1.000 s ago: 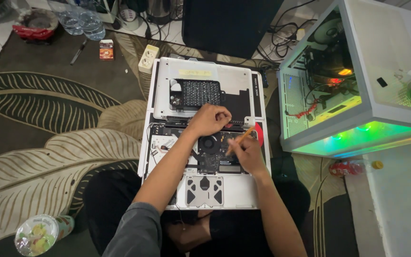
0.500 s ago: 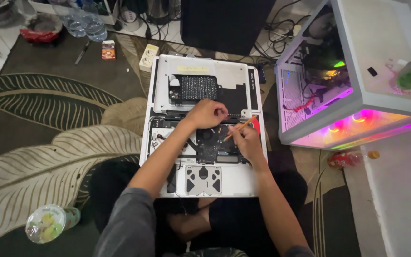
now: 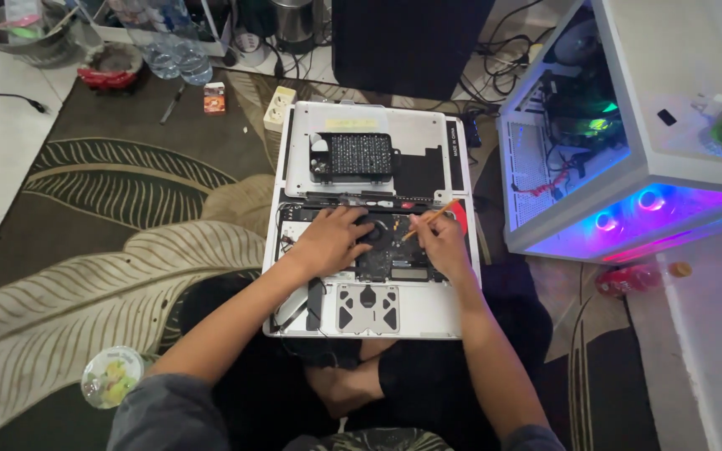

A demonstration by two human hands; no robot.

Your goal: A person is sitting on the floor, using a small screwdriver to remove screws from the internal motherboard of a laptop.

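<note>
Pressing flat on the opened laptop (image 3: 369, 296), the left hand (image 3: 333, 240) holds nothing; the right hand (image 3: 443, 244) pinches a thin wooden stick (image 3: 424, 222) over the circuit board (image 3: 394, 250).

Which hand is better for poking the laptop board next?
Probably the right hand: it already holds the thin stick with its tip over the board. The left hand lies flat there, empty.

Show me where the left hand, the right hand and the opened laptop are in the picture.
left hand (image 3: 333, 240), head view, back of the hand.
right hand (image 3: 442, 242), head view, back of the hand.
opened laptop (image 3: 428, 311), head view, bare silver case beside the trackpad underside.
</note>
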